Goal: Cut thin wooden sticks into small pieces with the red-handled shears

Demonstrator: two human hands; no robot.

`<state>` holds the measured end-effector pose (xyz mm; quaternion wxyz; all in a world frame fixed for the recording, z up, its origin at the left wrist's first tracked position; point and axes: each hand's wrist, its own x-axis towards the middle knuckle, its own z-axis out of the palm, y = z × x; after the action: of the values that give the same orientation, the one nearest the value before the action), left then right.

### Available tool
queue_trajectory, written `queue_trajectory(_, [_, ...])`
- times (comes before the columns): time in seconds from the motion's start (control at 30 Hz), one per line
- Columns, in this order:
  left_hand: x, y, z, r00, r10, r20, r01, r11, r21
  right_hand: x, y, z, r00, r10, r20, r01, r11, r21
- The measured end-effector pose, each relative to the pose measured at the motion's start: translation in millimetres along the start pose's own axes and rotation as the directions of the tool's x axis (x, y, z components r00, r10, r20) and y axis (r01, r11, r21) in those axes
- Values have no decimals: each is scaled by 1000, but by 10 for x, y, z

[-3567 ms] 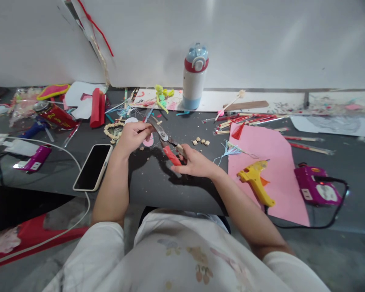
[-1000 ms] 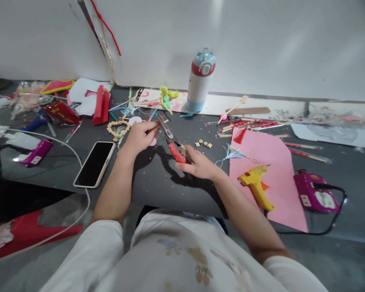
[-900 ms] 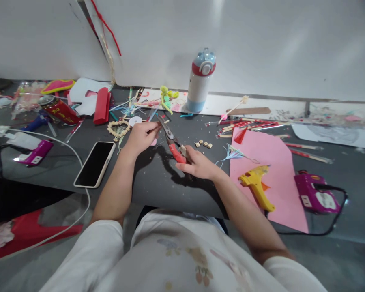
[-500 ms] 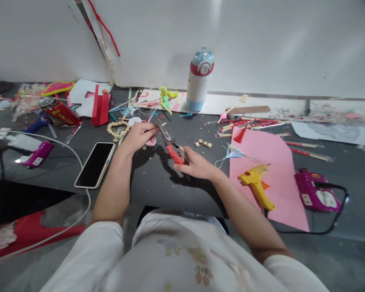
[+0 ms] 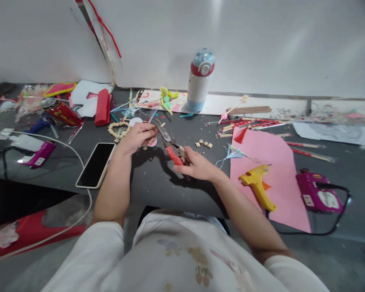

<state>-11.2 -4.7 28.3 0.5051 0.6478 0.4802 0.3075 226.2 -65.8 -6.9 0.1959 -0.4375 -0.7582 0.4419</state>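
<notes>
My right hand is closed round the red-handled pliers, whose metal jaws point up and to the left. A pale, wood-coloured piece shows beside the handles at my fingers. My left hand is pinched close beside the jaws; what its fingers hold is hidden. Past the jaws shows the end of a small pale stick. A pink round piece lies under my left fingertips. Several small wooden bits lie to the right of the pliers. Left of my left hand is a beaded heart-shaped ring.
A bottle stands at the back. To the right are red-wrapped sticks, a blue tassel, and a yellow glue gun on pink paper. A phone, cable and red can are left.
Both hands and the pliers keep nearly the same place and pose. The whole view has shifted very slightly, and the red folded piece at the left looks turned.
</notes>
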Motion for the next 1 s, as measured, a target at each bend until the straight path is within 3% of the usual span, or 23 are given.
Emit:
queue_trajectory(0.1, [22, -3, 68, 997, 38, -72, -32, 996, 87, 2, 1, -27, 1000, 11, -1, -11, 1000, -18])
queue_trajectory(0.17, [46, -13, 140, 977, 134, -164, -88, 962, 257, 3, 0, -46, 999, 36, -16, -37, 999, -29])
queue_trajectory(0.23, [72, -44, 215, 927, 296, -230, -143, 847, 512, 1, -2, -64, 998, 60, -33, -61, 998, -31])
queue_trajectory(0.33, [99, -131, 289, 834, 508, -215, -142, 574, 806, -7, -4, -87, 998, 62, -30, -62, 998, -14])
queue_trajectory(0.4, [103, -194, 298, 798, 575, -178, -129, 452, 883, -15, -2, -99, 999, 48, -14, -47, 999, 9])
queue_trajectory(0.5, [96, -251, 269, 776, 618, -126, -161, 388, 908, -27, 2, -113, 999, 37, 2, -37, 999, 32])
queue_trajectory(0.77, [128, -204, 209, 780, 616, -110, -294, 516, 804, -22, -20, -85, 997, 80, 0, -80, 996, 36])
queue_trajectory(0.9, [133, -168, 193, 825, 543, -159, -275, 630, 726, -22, -21, -51, 995, 100, -12, -100, 995, 15])
queue_trajectory(1.0, [112, -131, 190, 882, 426, -203, -248, 784, 569, -32, -24, -47, 995, 95, -16, -95, 995, 0])
